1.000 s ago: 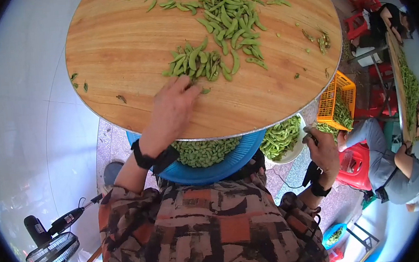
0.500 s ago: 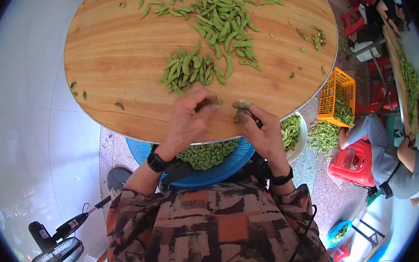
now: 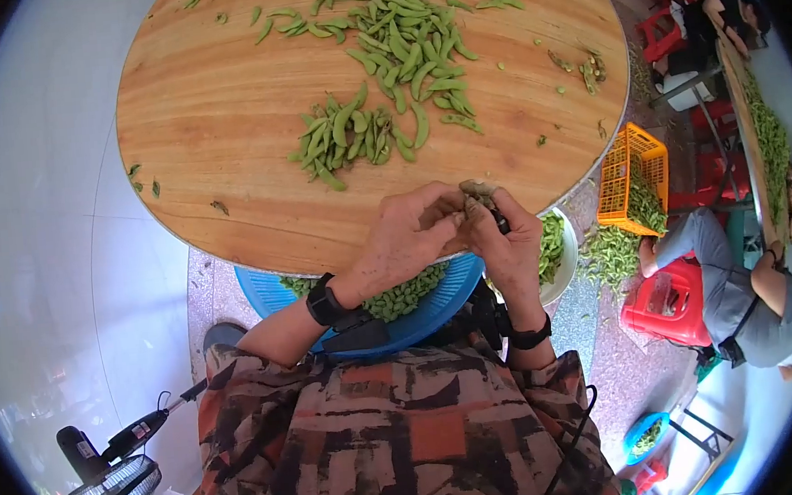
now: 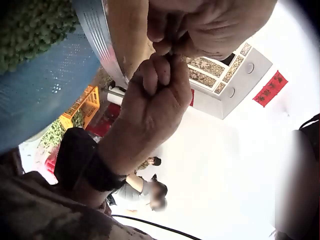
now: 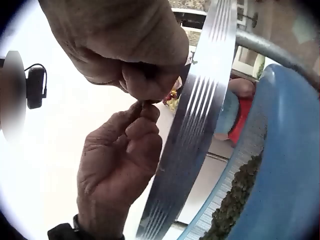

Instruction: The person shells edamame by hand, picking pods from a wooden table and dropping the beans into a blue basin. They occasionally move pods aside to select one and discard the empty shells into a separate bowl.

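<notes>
Above the near edge of the round wooden table (image 3: 246, 120), the fingertips of both hands meet. My left hand (image 3: 405, 237) comes in from the left with fingers curled and pinches a pod, mostly hidden by the fingers. My right hand (image 3: 515, 249) grips a small black object (image 3: 502, 222) in its curled fingers; its kind does not show. Greyish, dirty coverings (image 3: 475, 188) appear on its fingertips. A small pile of green edamame pods (image 3: 350, 135) lies beyond the left hand. Below the table edge, a blue basin (image 3: 460, 298) holds shelled green beans (image 3: 405, 298).
More pods (image 3: 408, 42) spread toward the table's far side, with scraps (image 3: 592, 72) at right. A white bowl of pods (image 3: 560, 267), a yellow crate (image 3: 632, 178) and a red stool (image 3: 670, 305) stand to the right, near a seated person. A fan (image 3: 113, 488) stands at left.
My left hand has drawn back from the pod pile and moved right. My right hand has come up from beside the table, and the two now meet at the fingertips.
</notes>
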Action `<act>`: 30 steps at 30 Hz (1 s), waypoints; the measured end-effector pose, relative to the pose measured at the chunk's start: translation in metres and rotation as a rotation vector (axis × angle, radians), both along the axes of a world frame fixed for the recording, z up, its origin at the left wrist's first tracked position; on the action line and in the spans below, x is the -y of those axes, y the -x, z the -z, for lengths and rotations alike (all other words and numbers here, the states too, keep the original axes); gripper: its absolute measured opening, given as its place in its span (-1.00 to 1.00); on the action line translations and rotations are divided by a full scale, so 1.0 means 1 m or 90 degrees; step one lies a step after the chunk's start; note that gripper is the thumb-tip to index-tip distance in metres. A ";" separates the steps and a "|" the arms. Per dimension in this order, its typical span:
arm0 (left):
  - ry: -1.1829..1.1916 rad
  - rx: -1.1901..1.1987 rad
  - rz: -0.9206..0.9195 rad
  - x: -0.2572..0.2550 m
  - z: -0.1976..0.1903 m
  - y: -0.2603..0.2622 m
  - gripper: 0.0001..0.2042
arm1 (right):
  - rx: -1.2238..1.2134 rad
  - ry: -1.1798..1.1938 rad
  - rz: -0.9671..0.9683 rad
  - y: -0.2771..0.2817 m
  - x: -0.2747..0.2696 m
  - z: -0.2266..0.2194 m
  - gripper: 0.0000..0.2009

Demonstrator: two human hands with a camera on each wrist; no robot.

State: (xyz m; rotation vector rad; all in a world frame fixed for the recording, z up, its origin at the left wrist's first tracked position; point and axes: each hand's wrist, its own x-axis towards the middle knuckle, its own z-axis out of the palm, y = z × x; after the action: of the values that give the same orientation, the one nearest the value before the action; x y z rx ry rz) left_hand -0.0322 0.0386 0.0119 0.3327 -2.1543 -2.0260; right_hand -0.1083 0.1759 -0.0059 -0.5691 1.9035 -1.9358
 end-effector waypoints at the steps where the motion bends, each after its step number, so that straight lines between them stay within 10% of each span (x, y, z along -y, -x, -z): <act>1: -0.120 0.021 0.012 -0.003 0.000 0.002 -0.82 | 0.001 0.001 0.002 0.000 -0.003 -0.004 -0.80; 8: -0.369 0.057 0.022 -0.005 0.001 0.007 -0.77 | 0.251 0.100 -0.024 0.005 -0.023 -0.016 -0.84; 16: 0.091 -0.065 -0.088 -0.008 0.000 0.000 -0.73 | 0.289 0.096 -0.097 -0.001 -0.018 -0.023 -0.86; 26: 0.201 -0.067 -0.081 -0.007 0.000 -0.007 -0.66 | 0.250 0.085 -0.100 -0.006 -0.016 -0.022 -0.85; 30: -0.164 0.023 -0.034 -0.003 -0.005 -0.007 -0.65 | 0.138 0.046 -0.104 -0.004 -0.018 -0.018 -0.82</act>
State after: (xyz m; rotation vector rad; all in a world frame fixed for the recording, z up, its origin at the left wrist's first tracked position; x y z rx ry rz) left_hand -0.0250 0.0419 0.0173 0.4580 -1.8815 -2.2868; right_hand -0.1047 0.1938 0.0119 -0.4974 1.6092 -1.8840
